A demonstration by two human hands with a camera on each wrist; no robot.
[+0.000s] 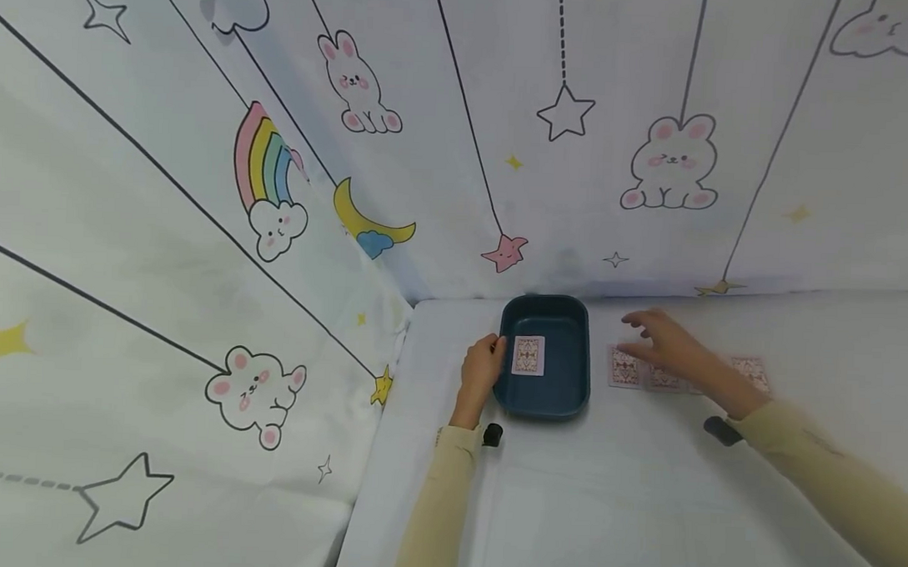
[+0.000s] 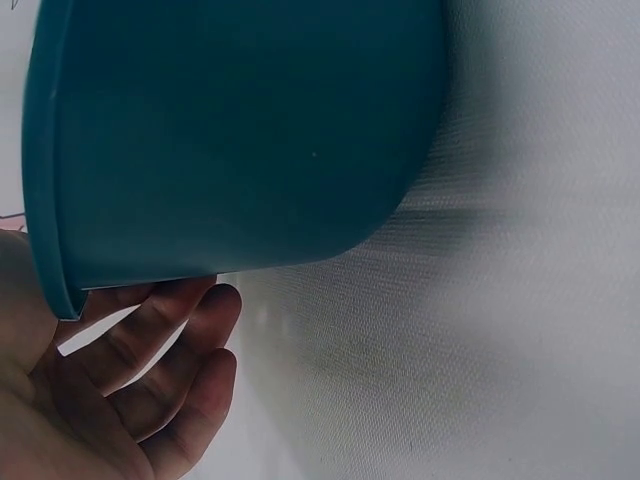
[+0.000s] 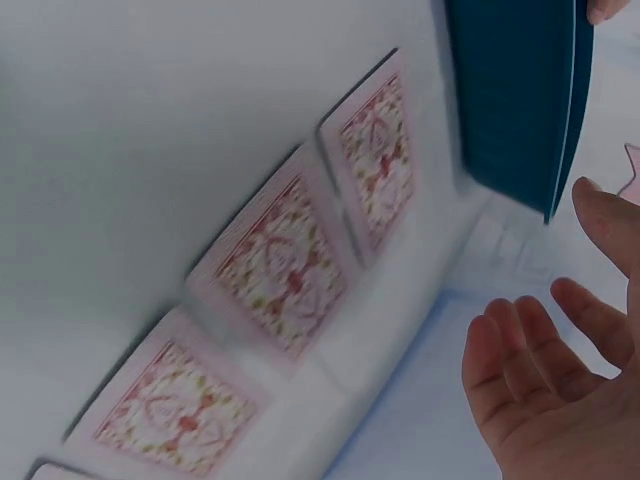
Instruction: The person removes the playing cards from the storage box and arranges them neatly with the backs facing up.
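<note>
A dark teal tray with rounded corners stands on the white table, and one playing card lies in it with its patterned back up. My left hand holds the tray's left rim; in the left wrist view its fingers curl below the rim against the outer wall, with the thumb hidden. To the right of the tray, my right hand hovers over a row of several face-down cards, its fingers apart and holding nothing. In the right wrist view the red floral card backs show beside the relaxed fingers.
Behind the tray rises a white backdrop printed with bunnies, stars and a moon, and it continues along the left side. A small black object shows by the left wrist, and a dark one by the right wrist. White table surface extends toward the front.
</note>
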